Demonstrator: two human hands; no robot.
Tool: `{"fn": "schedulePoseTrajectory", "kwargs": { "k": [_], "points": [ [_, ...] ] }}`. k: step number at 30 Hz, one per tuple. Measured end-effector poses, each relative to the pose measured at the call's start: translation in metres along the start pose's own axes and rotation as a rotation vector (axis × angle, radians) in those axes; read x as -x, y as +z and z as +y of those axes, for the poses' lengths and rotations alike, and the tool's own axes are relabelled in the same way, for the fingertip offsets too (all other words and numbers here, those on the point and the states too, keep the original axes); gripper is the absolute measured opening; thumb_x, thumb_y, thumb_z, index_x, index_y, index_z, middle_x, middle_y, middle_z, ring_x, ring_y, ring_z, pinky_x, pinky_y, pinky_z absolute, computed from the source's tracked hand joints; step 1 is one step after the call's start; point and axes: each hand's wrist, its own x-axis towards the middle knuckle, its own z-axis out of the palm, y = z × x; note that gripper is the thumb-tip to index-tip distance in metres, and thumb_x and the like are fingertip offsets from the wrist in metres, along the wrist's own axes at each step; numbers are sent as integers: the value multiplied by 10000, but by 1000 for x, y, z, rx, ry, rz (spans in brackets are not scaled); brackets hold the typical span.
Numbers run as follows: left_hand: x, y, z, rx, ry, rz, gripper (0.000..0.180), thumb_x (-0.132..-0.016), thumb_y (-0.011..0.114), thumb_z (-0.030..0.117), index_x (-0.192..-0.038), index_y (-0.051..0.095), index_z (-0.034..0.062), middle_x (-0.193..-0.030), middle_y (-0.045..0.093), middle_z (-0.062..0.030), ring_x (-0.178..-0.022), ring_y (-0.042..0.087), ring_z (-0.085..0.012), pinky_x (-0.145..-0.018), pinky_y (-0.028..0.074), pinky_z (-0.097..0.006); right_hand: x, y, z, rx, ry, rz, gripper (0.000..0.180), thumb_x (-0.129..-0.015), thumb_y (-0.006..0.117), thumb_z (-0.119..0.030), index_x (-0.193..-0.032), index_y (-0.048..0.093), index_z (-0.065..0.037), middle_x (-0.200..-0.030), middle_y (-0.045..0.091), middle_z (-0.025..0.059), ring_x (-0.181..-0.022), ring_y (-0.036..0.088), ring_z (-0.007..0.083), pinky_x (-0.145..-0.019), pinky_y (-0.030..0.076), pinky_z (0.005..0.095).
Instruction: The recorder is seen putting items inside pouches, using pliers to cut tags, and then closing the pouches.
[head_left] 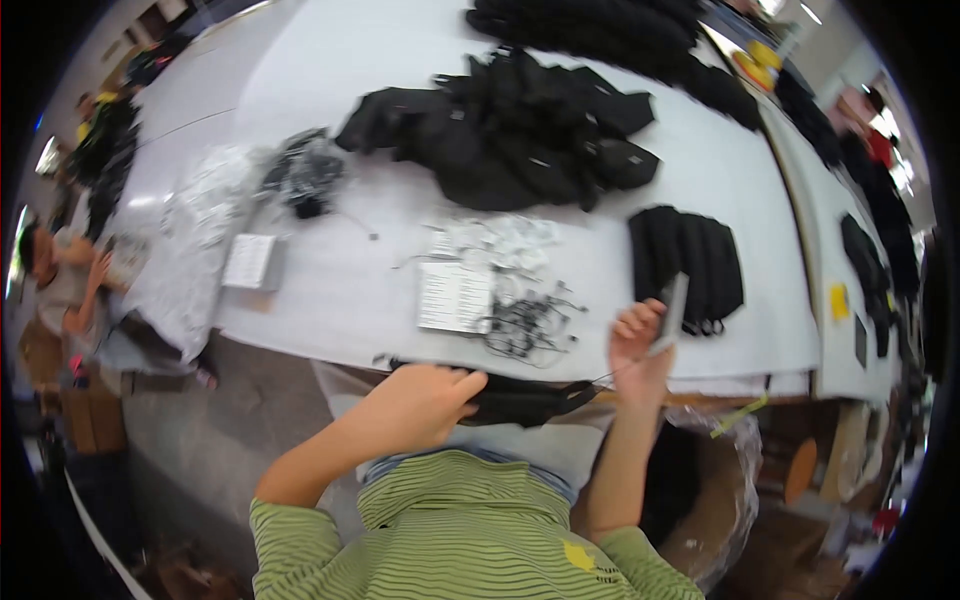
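Observation:
A dark folded garment (525, 400) lies along the near table edge in front of me. My left hand (425, 400) is closed over its left part. My right hand (640, 345) is raised past the garment's right end and pinches a pale flat tag (674, 308), tilted upright. A thin dark string runs from the garment's right end toward that hand. Between my hands, farther in on the table, lie a tangle of black strings (530, 322) and a stack of white printed cards (455, 297). Small crumpled white packets (510, 240) spread just behind them.
Folded black garments (685, 265) stand in a row at the right. A loose heap of black garments (520, 130) covers the table's far middle. Clear plastic bags (210, 230) and a white box (252, 262) are at the left. Another person (75, 270) sits far left.

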Motion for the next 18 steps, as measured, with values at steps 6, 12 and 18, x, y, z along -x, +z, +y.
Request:
{"fn": "schedulePoseTrajectory", "kwargs": {
  "k": [6, 12, 18],
  "points": [
    [-5, 20, 20, 304, -27, -419, 293, -929, 557, 325, -935, 439, 57, -620, 516, -180, -606, 531, -396, -542, 395, -470, -2, -17, 14, 410, -232, 15, 209, -967, 535, -250, -871, 561, -66, -609, 469, -35, -473, 382, 38, -407, 277, 207],
    [-8, 36, 22, 567, -8, -707, 402, -957, 502, 410, -1100, 454, 37, -670, 529, -205, -639, 536, -367, -574, 408, -428, 2, -24, 11, 612, -465, 366, 168, -956, 503, -193, -879, 573, -62, -838, 613, 5, -746, 584, 60, -656, 478, 210],
    [-5, 53, 11, 869, 69, -683, 543, -963, 499, 428, -1246, 461, -33, -727, 575, -201, -675, 571, -272, -616, 426, -394, 24, -3, 14, 780, -147, 150, 125, -925, 522, -181, -875, 564, -74, -751, 580, -16, -629, 531, 48, -580, 446, 184]
  ]
}}
